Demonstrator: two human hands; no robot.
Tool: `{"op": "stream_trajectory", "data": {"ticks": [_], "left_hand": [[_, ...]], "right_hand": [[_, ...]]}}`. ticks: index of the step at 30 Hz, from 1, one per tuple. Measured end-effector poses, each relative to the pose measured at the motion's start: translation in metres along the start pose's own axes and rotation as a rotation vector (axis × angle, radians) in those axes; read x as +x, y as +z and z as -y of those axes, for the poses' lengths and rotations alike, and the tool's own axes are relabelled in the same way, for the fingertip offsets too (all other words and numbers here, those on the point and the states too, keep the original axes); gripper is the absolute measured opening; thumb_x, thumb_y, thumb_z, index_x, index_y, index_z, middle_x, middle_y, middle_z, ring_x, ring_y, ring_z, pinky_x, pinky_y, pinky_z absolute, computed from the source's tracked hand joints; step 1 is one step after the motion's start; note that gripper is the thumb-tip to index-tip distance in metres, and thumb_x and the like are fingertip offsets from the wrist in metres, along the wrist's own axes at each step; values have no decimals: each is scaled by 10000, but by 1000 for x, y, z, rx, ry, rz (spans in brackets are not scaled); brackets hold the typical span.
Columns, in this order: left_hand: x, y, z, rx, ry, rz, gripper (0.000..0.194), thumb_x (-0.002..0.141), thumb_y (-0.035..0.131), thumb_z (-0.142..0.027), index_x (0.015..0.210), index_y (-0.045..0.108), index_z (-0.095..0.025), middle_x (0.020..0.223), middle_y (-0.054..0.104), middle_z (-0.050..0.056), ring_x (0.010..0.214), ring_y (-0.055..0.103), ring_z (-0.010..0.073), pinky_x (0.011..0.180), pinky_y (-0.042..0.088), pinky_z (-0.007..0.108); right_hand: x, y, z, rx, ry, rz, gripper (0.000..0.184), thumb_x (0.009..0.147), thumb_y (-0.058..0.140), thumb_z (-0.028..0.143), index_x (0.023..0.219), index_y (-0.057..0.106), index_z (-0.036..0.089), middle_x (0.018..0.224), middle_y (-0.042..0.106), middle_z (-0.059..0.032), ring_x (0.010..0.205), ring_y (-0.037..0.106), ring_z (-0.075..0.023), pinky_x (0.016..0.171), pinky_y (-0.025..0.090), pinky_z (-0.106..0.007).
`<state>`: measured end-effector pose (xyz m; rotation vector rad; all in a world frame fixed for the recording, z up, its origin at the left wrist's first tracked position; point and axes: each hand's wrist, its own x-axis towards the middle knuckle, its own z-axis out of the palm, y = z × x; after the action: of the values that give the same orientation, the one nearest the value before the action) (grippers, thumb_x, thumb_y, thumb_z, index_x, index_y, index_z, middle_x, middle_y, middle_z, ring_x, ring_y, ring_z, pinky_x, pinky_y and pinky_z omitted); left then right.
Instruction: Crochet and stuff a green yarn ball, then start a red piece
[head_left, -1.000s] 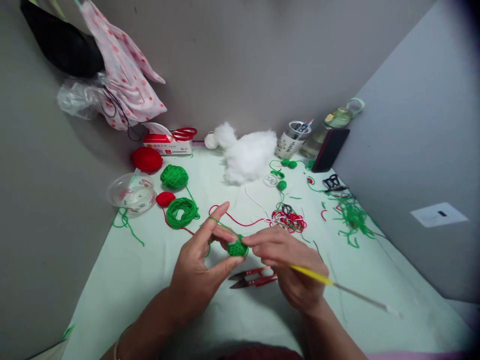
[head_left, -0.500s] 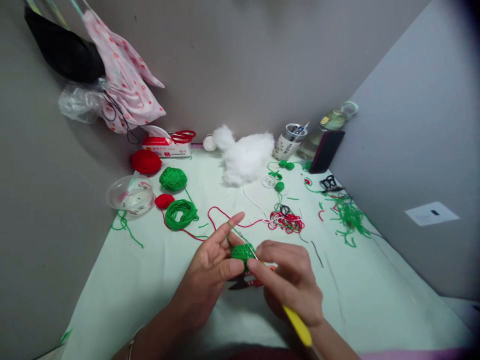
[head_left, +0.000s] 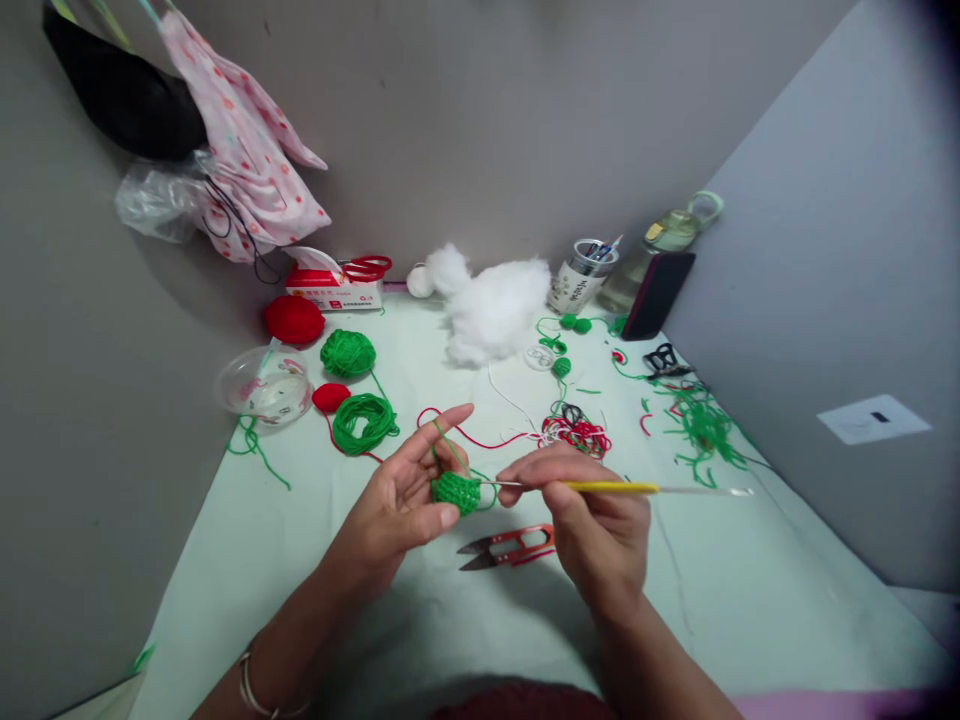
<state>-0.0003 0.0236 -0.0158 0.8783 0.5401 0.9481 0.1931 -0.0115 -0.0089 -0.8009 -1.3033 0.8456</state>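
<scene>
My left hand [head_left: 405,500] pinches a small green crocheted piece [head_left: 456,492] between thumb and fingers. Green yarn runs over its raised index finger. In my right hand [head_left: 589,515] is a crochet hook [head_left: 611,487] with a yellow handle, held nearly level. Its thin metal end reaches the right edge of the green piece, where a loop of green yarn hangs; whether the tip is inside a stitch I cannot tell. Below the hands, thread snips [head_left: 510,547] with orange handles and dark blades lie on the table.
Left are green yarn [head_left: 364,422], a green ball [head_left: 348,352], red balls [head_left: 294,320] and a clear bowl [head_left: 264,385]. White stuffing [head_left: 499,310] sits at the back. Right are tangled red yarn [head_left: 576,435], green scraps [head_left: 706,425], a phone [head_left: 658,295] and a pen holder [head_left: 583,277].
My right hand has swung the hook from steeply slanted to nearly level. My left hand and the green piece have shifted left and slightly up, uncovering the snips.
</scene>
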Motion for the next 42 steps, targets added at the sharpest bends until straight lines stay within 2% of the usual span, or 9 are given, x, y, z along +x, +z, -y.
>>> {"op": "stream_trajectory", "data": {"ticks": [8,11,15,18,23,29,32,37,42], "left_hand": [[0,-2,6,4,-12,7,618,786,812,-250,1385,684,-336,1000,614,7,900,589,137,848,483,245],[-2,8,13,36,-1,-65,643,790,823,-209,1401,665,-333,985,629,0,942,619,147,919,486,269],[-5,22,20,-47,-79,-133,650,777,830,-196,1394,667,-316,1014,646,2,954,615,149,914,484,266],[-5,26,18,-198,-149,-93,594,784,816,-234,1364,696,-281,1008,657,18,943,618,160,937,480,291],[-1,18,9,-314,-107,-114,512,772,787,-202,1283,759,-222,955,619,18,844,595,125,850,489,243],[-3,9,8,-283,-106,-86,467,770,797,-243,1236,789,-215,968,639,24,858,582,113,836,477,200],[-5,10,12,-163,-72,-54,531,788,807,-236,1312,745,-299,987,647,8,899,602,126,881,481,223],[-8,11,16,42,-39,-46,659,827,814,-210,1440,627,-367,1082,668,14,1112,625,195,1052,448,327],[-9,8,10,159,-33,-105,701,814,832,-202,1465,607,-331,999,628,5,1008,603,182,1029,441,343]], "right_hand": [[11,5,-2,327,333,7,187,989,676,364,932,813,250,779,749,-23,576,678,-128,543,580,-253],[0,11,-7,-95,51,-8,156,997,660,273,1017,815,275,844,735,-36,678,684,-154,593,588,-287],[-14,17,-11,-636,-324,-79,338,940,684,101,1164,797,327,929,726,-51,839,691,-196,685,595,-340],[-10,17,-9,-523,-329,-81,306,967,657,115,1166,787,307,947,724,-56,841,691,-189,660,588,-324],[3,8,-8,-165,-110,-85,207,1004,622,164,1066,797,255,879,737,-40,795,685,-177,701,578,-336],[11,2,-10,197,153,-82,169,998,647,290,934,789,224,787,704,-27,590,628,-132,490,520,-252],[11,4,-9,157,162,-22,182,995,653,328,925,785,222,749,697,-26,610,640,-148,519,542,-269],[6,10,-7,-167,-40,23,141,976,677,214,983,813,248,910,804,-50,894,735,-205,775,613,-358],[4,6,-13,42,116,-31,141,987,676,299,968,800,233,844,775,-41,704,686,-163,609,579,-302]]}}
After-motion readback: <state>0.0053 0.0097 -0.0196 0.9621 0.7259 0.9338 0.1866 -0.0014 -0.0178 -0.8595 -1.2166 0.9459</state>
